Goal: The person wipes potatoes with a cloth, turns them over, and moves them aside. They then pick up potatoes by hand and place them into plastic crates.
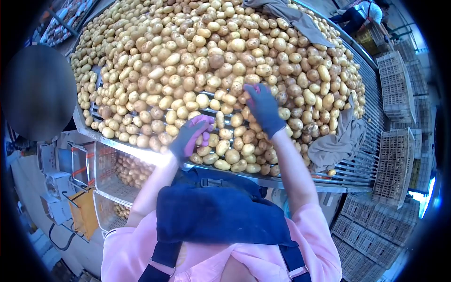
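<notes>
A wide heap of yellow-brown potatoes (pixel 188 70) lies in front of me on a slatted metal table (pixel 366 136). My left hand (pixel 191 135), in a grey and pink glove, is low over the near potatoes with its fingers curled; what they hold, if anything, is hidden. Farther forward and to the right, my right hand (pixel 263 105) wears a matching glove. Its fingers bend down into the heap, closed about a potato (pixel 245 95) that is partly covered. Between the hands, bars show through gaps among the potatoes.
Grey cloths lie at the near right (pixel 336 141) and the far edge (pixel 300 21). Plastic crates (pixel 397 87) stand stacked on the right. Below the table's left edge, a white crate (pixel 105 171) holds potatoes. Another person (pixel 366 14) bends at the upper right.
</notes>
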### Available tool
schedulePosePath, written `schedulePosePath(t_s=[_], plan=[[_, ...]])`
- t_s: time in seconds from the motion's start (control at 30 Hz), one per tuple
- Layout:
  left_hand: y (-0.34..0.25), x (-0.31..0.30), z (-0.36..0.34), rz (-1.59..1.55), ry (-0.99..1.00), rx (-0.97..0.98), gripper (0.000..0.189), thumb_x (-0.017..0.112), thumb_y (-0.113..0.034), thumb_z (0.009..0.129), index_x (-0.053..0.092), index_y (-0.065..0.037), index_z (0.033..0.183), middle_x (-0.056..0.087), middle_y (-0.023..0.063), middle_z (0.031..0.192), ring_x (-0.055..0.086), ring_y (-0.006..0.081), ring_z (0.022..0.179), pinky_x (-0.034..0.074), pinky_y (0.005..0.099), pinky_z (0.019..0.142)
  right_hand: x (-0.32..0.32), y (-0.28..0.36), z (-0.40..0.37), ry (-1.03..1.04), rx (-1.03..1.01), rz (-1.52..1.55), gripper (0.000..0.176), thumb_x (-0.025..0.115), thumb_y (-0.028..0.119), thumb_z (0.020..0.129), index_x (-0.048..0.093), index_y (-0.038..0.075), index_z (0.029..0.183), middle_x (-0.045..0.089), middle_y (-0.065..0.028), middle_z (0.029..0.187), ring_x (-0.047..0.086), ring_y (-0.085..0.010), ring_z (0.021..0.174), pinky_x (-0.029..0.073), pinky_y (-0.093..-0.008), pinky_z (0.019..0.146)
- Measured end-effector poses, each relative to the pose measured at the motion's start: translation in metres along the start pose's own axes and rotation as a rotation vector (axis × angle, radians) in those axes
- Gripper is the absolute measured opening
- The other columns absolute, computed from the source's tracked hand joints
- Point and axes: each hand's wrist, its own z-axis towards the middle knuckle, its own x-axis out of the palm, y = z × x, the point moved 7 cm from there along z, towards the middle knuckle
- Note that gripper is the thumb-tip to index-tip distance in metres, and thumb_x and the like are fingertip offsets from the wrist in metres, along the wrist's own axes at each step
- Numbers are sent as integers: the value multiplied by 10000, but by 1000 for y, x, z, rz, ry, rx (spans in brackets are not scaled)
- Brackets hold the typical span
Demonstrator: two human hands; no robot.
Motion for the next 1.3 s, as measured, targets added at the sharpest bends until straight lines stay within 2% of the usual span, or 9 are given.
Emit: schedulePosePath(t_s=[0.37, 0.4, 0.47, 0.6, 0.67, 0.87, 1.03, 1.13, 1.3], plan=[[5, 22, -2, -939, 149, -71, 251, 491, -300, 927, 539, -64, 996, 552, 121, 1089, 515, 279, 1076, 481, 436, 917, -5, 68, -29, -8, -47, 288, 395, 590, 246, 831, 549, 74, 1185, 553, -155, 1184, 549, -329, 1044, 461, -401, 858], [5, 22, 0, -938, 154, -71, 251, 491, -300, 927, 539, -64, 996, 552, 121, 1089, 515, 279, 1076, 481, 436, 917, -13, 49, -24, -144, -71, 229, 374, 571, 215, 839, 553, 70, 1183, 572, -162, 1136, 555, -332, 1027, 475, -389, 836], [10, 12, 1, -970, 50, -117, 236, 525, -298, 909, 540, -65, 946, 556, 101, 1005, 508, 281, 1066, 490, 423, 903, -26, 8, 1, 235, 412, -36, 327, 547, 210, 875, 556, 64, 1167, 593, -143, 1087, 562, -330, 1038, 464, -411, 884], [18, -1, 7, -974, 98, -119, 245, 556, -300, 896, 548, -56, 874, 557, 73, 911, 543, 237, 978, 511, 368, 861, 6, -20, -8, -25, 141, -417, 353, 507, 123, 860, 515, 81, 1210, 588, -143, 992, 568, -329, 960, 486, -430, 805], [23, 1, 7, -916, 101, -111, 243, 556, -291, 897, 541, -51, 863, 555, 64, 903, 551, 229, 969, 517, 353, 845, 15, -24, -7, 321, 347, -133, 424, 497, 95, 840, 459, 90, 1263, 574, -141, 999, 550, -341, 937, 478, -445, 787], [21, 13, 3, -571, 235, -60, 240, 489, -209, 925, 545, -17, 1059, 530, 113, 1144, 537, 239, 1052, 497, 375, 898, 1, -10, -38, 97, 203, 8, 680, 531, 8, 788, 304, 107, 1422, 574, -168, 1018, 549, -339, 911, 470, -435, 783], [18, 16, -1, -617, 181, -157, 419, 479, -204, 920, 430, -43, 1304, 513, 135, 1237, 557, 217, 1026, 483, 369, 886, 11, -35, -37, 268, 534, 42, 583, 593, 86, 809, 391, 74, 1356, 591, -149, 978, 568, -328, 890, 466, -427, 782], [16, 17, -5, -654, 139, -204, 419, 481, -208, 919, 433, -45, 1302, 514, 133, 1235, 555, 229, 1024, 482, 367, 887, -21, -3, -34, -12, 367, 40, 554, 637, 148, 811, 433, 64, 1319, 600, -146, 960, 578, -318, 880, 474, -428, 762], [16, 30, -10, -594, 331, -220, 487, 492, -226, 907, 371, -114, 1365, 444, 138, 1339, 538, 269, 1075, 473, 386, 907, -30, 48, -26, 114, 302, 408, 309, 592, 259, 868, 612, 131, 1150, 619, -99, 1104, 587, -292, 1014, 484, -383, 847]])
